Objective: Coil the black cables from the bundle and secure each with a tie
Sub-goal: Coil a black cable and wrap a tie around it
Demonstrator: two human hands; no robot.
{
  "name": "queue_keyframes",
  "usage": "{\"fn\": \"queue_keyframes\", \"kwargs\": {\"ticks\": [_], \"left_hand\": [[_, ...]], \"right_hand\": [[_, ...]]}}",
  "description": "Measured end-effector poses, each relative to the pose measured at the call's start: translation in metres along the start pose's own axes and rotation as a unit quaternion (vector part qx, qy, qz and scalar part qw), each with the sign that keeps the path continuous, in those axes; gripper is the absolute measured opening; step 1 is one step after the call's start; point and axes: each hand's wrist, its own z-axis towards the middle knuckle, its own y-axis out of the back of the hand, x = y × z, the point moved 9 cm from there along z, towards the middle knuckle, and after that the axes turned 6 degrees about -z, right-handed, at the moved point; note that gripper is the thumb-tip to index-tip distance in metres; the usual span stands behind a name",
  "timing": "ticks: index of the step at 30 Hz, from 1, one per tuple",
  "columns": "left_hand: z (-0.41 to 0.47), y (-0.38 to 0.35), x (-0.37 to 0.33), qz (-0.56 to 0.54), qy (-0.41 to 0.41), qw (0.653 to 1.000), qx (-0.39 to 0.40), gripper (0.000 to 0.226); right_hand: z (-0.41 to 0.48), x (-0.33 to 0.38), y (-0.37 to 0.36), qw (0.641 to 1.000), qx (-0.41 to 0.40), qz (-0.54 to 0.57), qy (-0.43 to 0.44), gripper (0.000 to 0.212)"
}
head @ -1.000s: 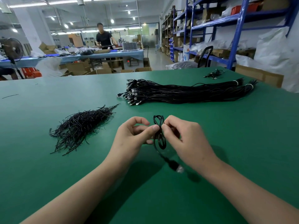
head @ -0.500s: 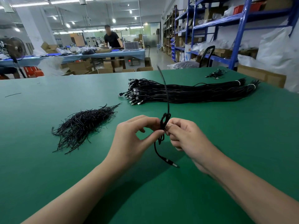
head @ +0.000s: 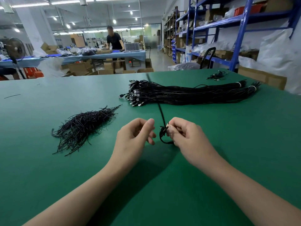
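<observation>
My right hand (head: 187, 139) pinches a small coiled black cable (head: 162, 133) just above the green table (head: 211, 144). A thin black strand (head: 160, 110) rises from the coil toward the back, blurred at its top. My left hand (head: 135, 137) hovers just left of the coil with loosely curled fingers and holds nothing; a small gap separates it from the cable. The long bundle of black cables (head: 187, 95) lies across the table behind my hands, plugs at its left end. A pile of black ties (head: 84, 126) lies to the left.
A few coiled cables (head: 216, 75) lie at the table's far right. A loose tie (head: 12, 96) lies at far left. A cardboard box (head: 263, 79) and blue shelving (head: 241, 33) stand beyond the right edge. A person (head: 114, 39) works at a distant table.
My left hand has let go of the coil and drawn slightly left. My right hand keeps its pinch, and the cable's plug end has swung up from below toward that hand.
</observation>
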Motion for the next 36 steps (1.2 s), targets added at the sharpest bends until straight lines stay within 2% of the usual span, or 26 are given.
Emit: {"fn": "queue_keyframes", "kwargs": {"ticks": [3,9,13,17,19,21,23,26,28,29,30,33,34,36], "left_hand": [[-0.002,-0.007,0.018,0.006,0.090,0.995,0.044,0.049],[-0.004,-0.020,0.020,-0.108,0.119,0.983,0.088,0.032],[-0.003,-0.015,0.010,-0.090,0.068,0.991,0.074,0.027],[-0.003,-0.008,-0.002,-0.056,0.005,0.998,0.020,0.021],[-0.004,-0.002,-0.015,0.042,-0.076,0.996,0.003,0.010],[-0.008,-0.002,-0.037,0.132,-0.186,0.974,0.006,0.009],[-0.013,-0.003,-0.051,0.177,-0.268,0.947,0.008,0.012],[-0.018,-0.005,-0.062,0.231,-0.360,0.904,-0.004,0.014],[-0.021,-0.006,-0.067,0.272,-0.403,0.874,-0.015,0.012],[-0.019,-0.005,-0.066,0.274,-0.397,0.876,-0.017,0.011],[-0.016,-0.004,-0.062,0.257,-0.367,0.894,-0.011,0.009],[-0.004,-0.002,-0.030,0.090,-0.165,0.982,0.026,0.009],[-0.002,-0.003,-0.018,0.022,-0.093,0.995,0.023,0.013],[-0.001,-0.004,0.001,-0.057,0.020,0.998,0.013,0.029]], "right_hand": [[-0.005,0.014,0.006,0.989,-0.040,-0.121,0.072,0.025],[-0.009,0.030,0.011,0.963,-0.075,-0.219,0.136,0.020],[-0.004,0.018,0.008,0.991,-0.060,-0.093,0.070,0.027],[0.000,0.005,-0.001,0.997,-0.019,0.073,-0.022,0.031],[0.000,-0.005,-0.011,0.975,0.014,0.202,-0.092,0.029],[-0.003,-0.010,-0.022,0.939,0.062,0.305,-0.149,0.029],[-0.006,-0.010,-0.031,0.901,0.105,0.382,-0.177,0.031],[-0.009,-0.012,-0.036,0.866,0.132,0.440,-0.199,0.029],[-0.010,-0.014,-0.038,0.869,0.133,0.432,-0.201,0.029],[-0.009,-0.014,-0.037,0.880,0.128,0.413,-0.194,0.030],[-0.008,-0.015,-0.035,0.895,0.118,0.388,-0.183,0.031],[-0.001,-0.013,-0.019,0.942,0.057,0.301,-0.135,0.033],[0.000,-0.011,-0.011,0.962,0.030,0.249,-0.105,0.033],[0.000,0.000,0.004,0.995,-0.022,0.096,-0.024,0.029]]}}
